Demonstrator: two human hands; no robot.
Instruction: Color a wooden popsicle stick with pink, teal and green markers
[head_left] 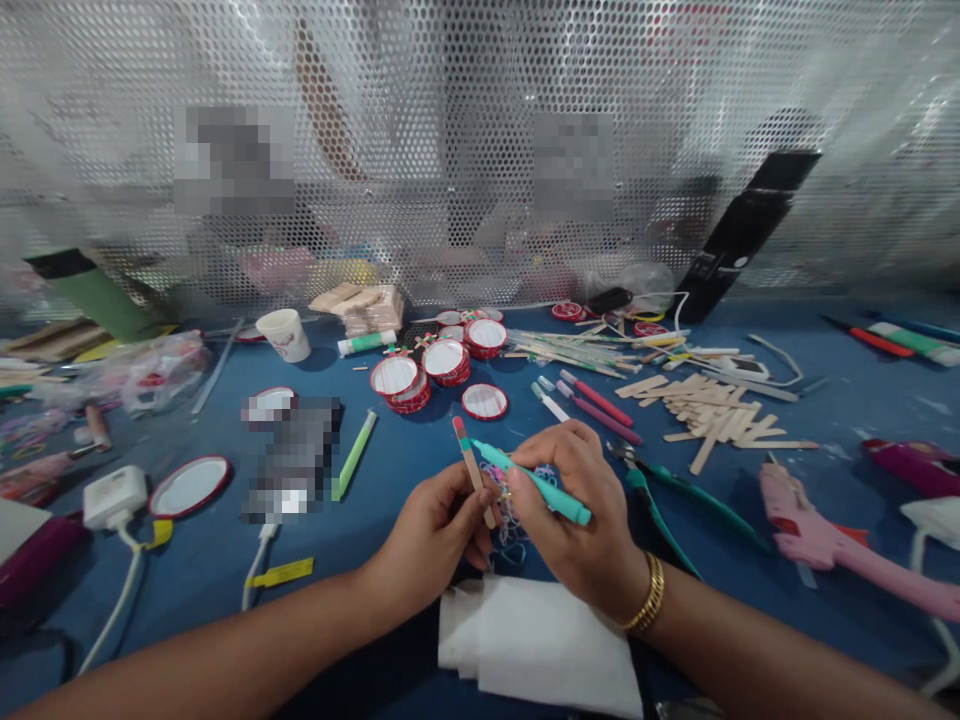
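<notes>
Between thumb and fingers, my left hand (442, 520) grips a wooden popsicle stick (472, 468) standing nearly upright. Its top end is coloured red, with a green band just below. A turquoise marker (553, 497) is held in my right hand (574, 480), its tip at or close to the green band; I cannot tell whether they touch. Under both hands lies a pile of small coloured rubber bands (512, 530), partly hidden. A folded white cloth or tissue (551, 645) rests in front of my wrists.
Red-rimmed round lids (394, 376) are stacked at the middle back. Plain popsicle sticks (720, 415) lie right of centre, near teal-handled pliers (660, 500) and a pink glue gun (817, 530). Several markers (592, 400) lie ahead. A paper cup (283, 335) and phone (296, 455) are left.
</notes>
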